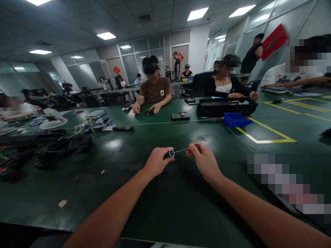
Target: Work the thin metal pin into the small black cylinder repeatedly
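Note:
Above the middle of the green table (155,203), my left hand (157,162) is closed around a short dark cylinder (169,154) with a pale ring at its open-looking end. A thin metal rod (179,151) runs from that end toward my right hand (203,158). The fingers of my right hand are pinched together at the rod's far end. Whether the rod is fixed in the cylinder cannot be made out. My fingers hide most of the cylinder and the rod's tip.
Across the table a person handles a small dark device (150,112). Nearby lie a green circuit-board drive (180,116), a blue bin (237,120), a long black case (227,108) and a dark-handled tool (123,128). Black bags (66,150) and cables lie left; yellow tape marks the right.

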Action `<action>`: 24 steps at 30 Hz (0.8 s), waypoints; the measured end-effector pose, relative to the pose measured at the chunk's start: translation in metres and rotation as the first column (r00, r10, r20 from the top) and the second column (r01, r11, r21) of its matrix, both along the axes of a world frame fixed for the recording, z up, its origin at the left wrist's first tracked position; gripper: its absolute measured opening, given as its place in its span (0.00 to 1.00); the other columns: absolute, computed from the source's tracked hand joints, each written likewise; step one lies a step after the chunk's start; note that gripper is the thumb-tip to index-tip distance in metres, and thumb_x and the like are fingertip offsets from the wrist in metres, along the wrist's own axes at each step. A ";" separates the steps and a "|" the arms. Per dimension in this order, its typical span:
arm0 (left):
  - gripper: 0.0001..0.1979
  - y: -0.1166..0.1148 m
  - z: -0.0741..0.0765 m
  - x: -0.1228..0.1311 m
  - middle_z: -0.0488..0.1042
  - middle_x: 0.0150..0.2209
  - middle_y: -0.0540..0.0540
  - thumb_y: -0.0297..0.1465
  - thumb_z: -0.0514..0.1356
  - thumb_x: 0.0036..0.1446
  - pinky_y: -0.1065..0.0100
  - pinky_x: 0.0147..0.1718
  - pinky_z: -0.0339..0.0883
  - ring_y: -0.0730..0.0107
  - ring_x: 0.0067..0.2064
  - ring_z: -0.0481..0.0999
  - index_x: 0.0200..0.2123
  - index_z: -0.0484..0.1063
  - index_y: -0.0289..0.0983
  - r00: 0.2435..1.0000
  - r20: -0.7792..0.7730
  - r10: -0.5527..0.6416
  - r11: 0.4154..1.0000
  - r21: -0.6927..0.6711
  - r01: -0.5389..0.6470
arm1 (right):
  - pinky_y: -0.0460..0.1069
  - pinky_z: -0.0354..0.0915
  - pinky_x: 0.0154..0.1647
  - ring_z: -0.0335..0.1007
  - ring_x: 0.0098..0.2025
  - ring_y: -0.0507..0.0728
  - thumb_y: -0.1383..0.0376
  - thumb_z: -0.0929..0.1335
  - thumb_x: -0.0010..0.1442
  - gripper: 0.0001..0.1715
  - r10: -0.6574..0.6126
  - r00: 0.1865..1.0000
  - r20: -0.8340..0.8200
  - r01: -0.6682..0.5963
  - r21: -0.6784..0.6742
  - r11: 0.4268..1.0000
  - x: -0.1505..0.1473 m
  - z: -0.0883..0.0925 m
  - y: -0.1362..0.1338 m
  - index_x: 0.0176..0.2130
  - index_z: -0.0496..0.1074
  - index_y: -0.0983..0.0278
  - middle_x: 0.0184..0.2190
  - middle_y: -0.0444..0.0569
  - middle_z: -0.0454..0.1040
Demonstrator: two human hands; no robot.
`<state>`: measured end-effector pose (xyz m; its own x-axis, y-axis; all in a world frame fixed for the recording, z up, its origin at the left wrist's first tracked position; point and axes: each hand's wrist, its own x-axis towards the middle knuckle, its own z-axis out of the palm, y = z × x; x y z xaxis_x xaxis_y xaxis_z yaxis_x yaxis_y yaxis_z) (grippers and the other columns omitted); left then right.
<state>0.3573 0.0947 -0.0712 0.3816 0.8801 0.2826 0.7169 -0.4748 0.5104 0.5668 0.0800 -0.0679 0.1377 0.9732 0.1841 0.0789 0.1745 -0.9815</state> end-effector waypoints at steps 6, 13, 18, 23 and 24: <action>0.18 0.000 0.001 -0.001 0.77 0.46 0.46 0.36 0.64 0.59 0.55 0.51 0.63 0.58 0.48 0.73 0.52 0.73 0.41 1.000 -0.009 0.003 1.000 0.011 -0.003 | 0.52 0.64 0.34 0.72 0.30 0.57 0.51 0.66 0.62 0.17 -0.042 0.970 0.241 0.029 0.057 0.998 0.001 0.011 -0.007 0.37 0.73 0.62 0.26 0.47 0.76; 0.18 0.001 -0.001 -0.002 0.77 0.46 0.47 0.35 0.65 0.58 0.57 0.52 0.61 0.60 0.48 0.73 0.51 0.73 0.42 0.997 -0.060 -0.045 0.998 0.048 0.048 | 0.51 0.60 0.30 0.66 0.26 0.55 0.50 0.61 0.66 0.19 -0.013 0.962 0.273 -0.019 0.114 0.993 -0.001 0.005 -0.008 0.35 0.70 0.59 0.23 0.43 0.68; 0.18 0.002 -0.001 -0.001 0.78 0.46 0.46 0.36 0.65 0.59 0.55 0.52 0.61 0.59 0.48 0.73 0.52 0.72 0.41 0.999 -0.050 -0.009 0.997 0.071 0.012 | 0.52 0.64 0.35 0.69 0.31 0.56 0.51 0.65 0.62 0.15 -0.034 0.996 0.085 0.028 0.077 0.997 -0.004 0.000 -0.002 0.37 0.70 0.60 0.31 0.47 0.74; 0.19 0.002 0.010 0.001 0.75 0.51 0.44 0.35 0.62 0.61 0.52 0.56 0.58 0.58 0.52 0.71 0.55 0.70 0.42 0.997 -0.052 0.065 0.985 0.166 -0.055 | 0.55 0.71 0.38 0.69 0.29 0.57 0.51 0.68 0.58 0.15 0.057 0.931 -0.361 -0.111 -0.130 0.985 -0.003 -0.005 0.010 0.33 0.71 0.60 0.26 0.48 0.72; 0.19 0.003 0.011 0.000 0.75 0.52 0.45 0.35 0.62 0.61 0.51 0.58 0.56 0.58 0.53 0.70 0.56 0.70 0.43 0.996 -0.070 0.052 0.985 0.165 -0.040 | 0.56 0.72 0.37 0.67 0.25 0.56 0.51 0.67 0.59 0.15 0.046 0.919 -0.391 -0.125 -0.180 0.976 -0.001 -0.005 0.013 0.30 0.70 0.60 0.23 0.46 0.70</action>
<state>0.3577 0.0974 -0.0602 0.3668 0.8415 0.3967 0.7728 -0.5130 0.3736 0.5658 0.0930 -0.0732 0.0735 0.9953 -0.0625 -0.3156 -0.0362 -0.9482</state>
